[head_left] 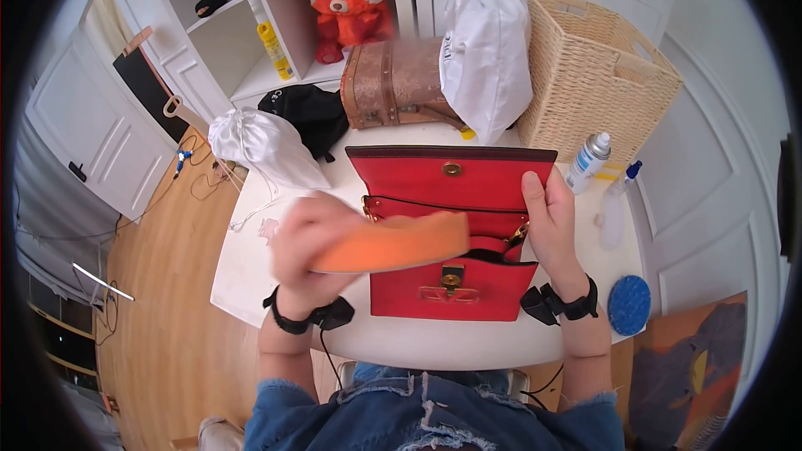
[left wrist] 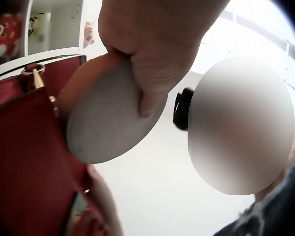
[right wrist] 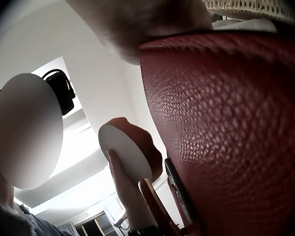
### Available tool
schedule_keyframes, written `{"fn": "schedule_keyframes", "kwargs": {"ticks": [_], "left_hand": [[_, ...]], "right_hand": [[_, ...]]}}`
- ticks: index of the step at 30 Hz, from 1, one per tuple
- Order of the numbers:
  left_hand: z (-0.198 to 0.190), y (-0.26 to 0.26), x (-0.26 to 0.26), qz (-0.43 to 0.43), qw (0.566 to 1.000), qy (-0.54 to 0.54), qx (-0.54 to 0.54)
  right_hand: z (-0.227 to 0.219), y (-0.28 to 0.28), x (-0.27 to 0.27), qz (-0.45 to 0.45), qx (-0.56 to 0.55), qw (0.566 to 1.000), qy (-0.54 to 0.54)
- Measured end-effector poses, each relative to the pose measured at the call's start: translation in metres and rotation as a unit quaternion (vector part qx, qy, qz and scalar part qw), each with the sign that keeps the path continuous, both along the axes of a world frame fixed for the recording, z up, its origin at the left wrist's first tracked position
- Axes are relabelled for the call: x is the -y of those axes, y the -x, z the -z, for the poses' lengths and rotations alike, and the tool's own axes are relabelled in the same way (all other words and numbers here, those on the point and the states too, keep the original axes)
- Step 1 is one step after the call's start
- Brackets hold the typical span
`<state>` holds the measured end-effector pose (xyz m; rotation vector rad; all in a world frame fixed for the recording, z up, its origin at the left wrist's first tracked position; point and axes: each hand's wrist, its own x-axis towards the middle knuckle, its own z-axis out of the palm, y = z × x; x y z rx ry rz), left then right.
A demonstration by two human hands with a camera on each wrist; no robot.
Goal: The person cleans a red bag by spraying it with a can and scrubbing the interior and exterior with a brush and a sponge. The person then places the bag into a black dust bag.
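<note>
A red leather handbag (head_left: 443, 296) stands on the white table with its flap (head_left: 401, 171) raised, showing the inside, a gold snap and a gold clasp. My right hand (head_left: 551, 213) grips the flap's right edge, thumb on the inner face. In my left hand (head_left: 313, 242) is a round orange sponge pad (head_left: 401, 244) with a flat grey backing, held in front of the bag's opening and blurred in the head view. The left wrist view shows the thumb lying on the backing (left wrist: 108, 118). From the right wrist, the bag's pebbled outer leather (right wrist: 226, 118) fills the right side.
A blue round sponge pad (head_left: 629, 305), a spray can (head_left: 589, 163) and a clear spray bottle (head_left: 616, 205) stand right of the bag. Behind are white drawstring bags (head_left: 489, 50), a black cloth bag (head_left: 307, 121), a brown trunk (head_left: 388, 88) and a woven basket (head_left: 597, 75).
</note>
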<state>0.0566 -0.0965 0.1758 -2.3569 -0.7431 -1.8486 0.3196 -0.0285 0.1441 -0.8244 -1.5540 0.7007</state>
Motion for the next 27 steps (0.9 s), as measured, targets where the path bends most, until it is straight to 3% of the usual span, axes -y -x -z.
{"fn": "schedule_keyframes", "kwargs": {"ticks": [3, 4, 9, 12, 13, 15, 17, 20, 23, 27], "left_hand": [[-0.012, -0.020, -0.011, -0.039, 0.992, 0.034, -0.116], [-0.015, -0.019, -0.014, -0.040, 0.992, 0.033, -0.116], [-0.028, 0.013, -0.019, -0.252, 0.961, -0.011, -0.113], [-0.031, 0.026, -0.011, -0.322, 0.943, -0.051, -0.064], [-0.028, 0.025, -0.006, -0.319, 0.944, -0.051, -0.067], [-0.023, 0.019, 0.001, -0.208, 0.978, -0.007, 0.032], [-0.020, 0.004, 0.001, -0.084, 0.995, 0.043, -0.022], [-0.023, -0.014, -0.010, -0.116, 0.981, 0.108, -0.111], [-0.023, -0.004, -0.023, -0.175, 0.975, 0.113, -0.076], [-0.028, 0.028, -0.027, -0.372, 0.927, 0.037, 0.022]], "right_hand": [[-0.003, -0.002, 0.003, -0.012, 0.010, 0.999, 0.031], [-0.004, -0.001, 0.003, -0.015, 0.010, 0.999, 0.030], [-0.001, -0.005, -0.003, -0.013, 0.007, 1.000, 0.015], [0.000, -0.006, -0.003, -0.019, 0.010, 0.999, 0.027], [0.000, -0.005, -0.004, -0.018, 0.007, 1.000, 0.012], [-0.001, -0.003, -0.003, -0.014, 0.002, 1.000, 0.000], [-0.005, -0.004, 0.001, -0.022, 0.024, 0.999, 0.021], [-0.005, -0.007, 0.003, -0.029, 0.052, 0.998, 0.023], [-0.002, -0.006, -0.001, -0.031, 0.032, 0.999, -0.004], [-0.001, -0.006, -0.002, -0.025, 0.004, 1.000, 0.015]]}}
